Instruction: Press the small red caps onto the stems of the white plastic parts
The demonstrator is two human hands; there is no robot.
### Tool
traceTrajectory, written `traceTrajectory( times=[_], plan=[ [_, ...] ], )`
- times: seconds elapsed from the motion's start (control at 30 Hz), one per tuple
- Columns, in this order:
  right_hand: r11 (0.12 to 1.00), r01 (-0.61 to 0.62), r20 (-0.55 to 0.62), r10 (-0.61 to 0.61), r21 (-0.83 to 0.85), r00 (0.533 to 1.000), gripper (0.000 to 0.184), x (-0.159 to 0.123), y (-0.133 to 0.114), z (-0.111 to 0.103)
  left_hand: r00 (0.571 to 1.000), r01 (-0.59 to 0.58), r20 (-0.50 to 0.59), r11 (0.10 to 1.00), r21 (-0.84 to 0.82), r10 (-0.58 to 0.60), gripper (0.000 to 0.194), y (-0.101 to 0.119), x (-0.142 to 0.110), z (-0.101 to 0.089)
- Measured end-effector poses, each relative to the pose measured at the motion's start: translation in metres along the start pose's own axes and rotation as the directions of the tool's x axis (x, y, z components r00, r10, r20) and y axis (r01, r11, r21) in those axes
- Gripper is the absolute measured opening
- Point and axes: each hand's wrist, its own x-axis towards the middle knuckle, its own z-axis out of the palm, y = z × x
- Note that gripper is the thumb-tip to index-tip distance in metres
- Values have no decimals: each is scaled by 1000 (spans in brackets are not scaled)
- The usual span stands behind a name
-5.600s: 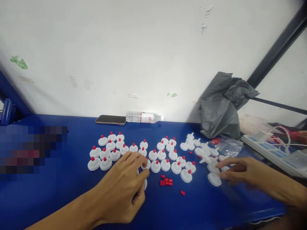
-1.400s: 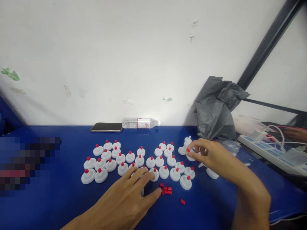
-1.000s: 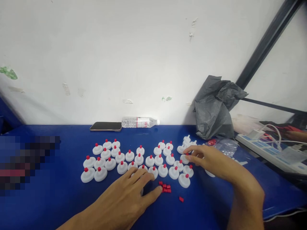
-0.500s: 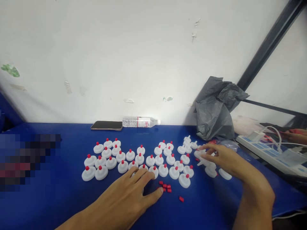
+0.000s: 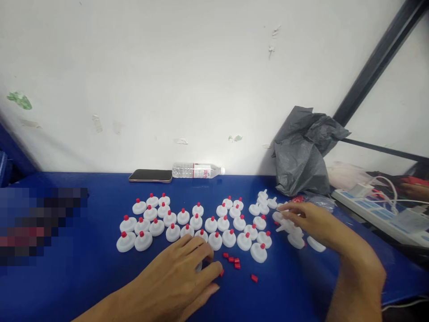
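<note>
My left hand [image 5: 182, 273] hovers low over the near middle, fingers curled and apart. Its index fingertip touches a small red cap [image 5: 221, 273]; the thumb stays a little away. A white piece [image 5: 199, 267] is partly hidden beneath this hand. Several loose red caps [image 5: 231, 259] lie just right of it, and another red cap [image 5: 254, 278] lies alone. My right hand [image 5: 306, 217] has thumb and index fingertips on a white spouted lid [image 5: 277, 218] in the uncapped heap. Rows of white spouted lids with red caps [image 5: 229, 238] stand upright across the middle.
A phone [image 5: 150, 175] and a clear bottle [image 5: 199, 170] lie along the wall. A grey plastic bag [image 5: 301, 154] stands at back right, beside a clear bag [image 5: 318, 202] and a power strip [image 5: 382, 221] with cables. The table [image 5: 100, 286] is blue.
My right hand set a red-capped lid down at the right of the rows, then moved right to the uncapped lids. My left index finger drew one red cap out of the small pile.
</note>
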Motion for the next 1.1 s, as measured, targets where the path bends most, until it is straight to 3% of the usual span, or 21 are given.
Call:
traceTrajectory(
  times=[0.13,0.3,0.5,0.6,0.77,1.0,1.1],
  plan=[
    [999,-2,7,2,54,1000,39,1,2,0,997,-72,35,995,64,70,35,0,1,-1],
    [996,-33,-39,36,80,999,34,1,-2,-4,991,-137,13,988,70,136,29,-5,-1,3],
    [992,-57,-182,77,110,980,30,-3,-17,-12,993,-115,9,992,60,115,31,-8,-2,7],
    [992,-14,-289,51,127,956,29,-7,-27,-15,999,-33,29,999,18,32,22,-5,-3,0],
    [985,35,-343,26,170,939,35,-11,-39,-17,992,102,83,990,-96,-94,12,-3,-5,-11],
    [982,67,-378,5,176,926,37,-12,-36,-17,997,9,75,999,-50,-5,6,-8,-5,-6],
    [975,82,-391,6,207,920,36,-13,-36,-16,999,11,44,994,-109,-7,2,-9,-4,-7]
  ],
)
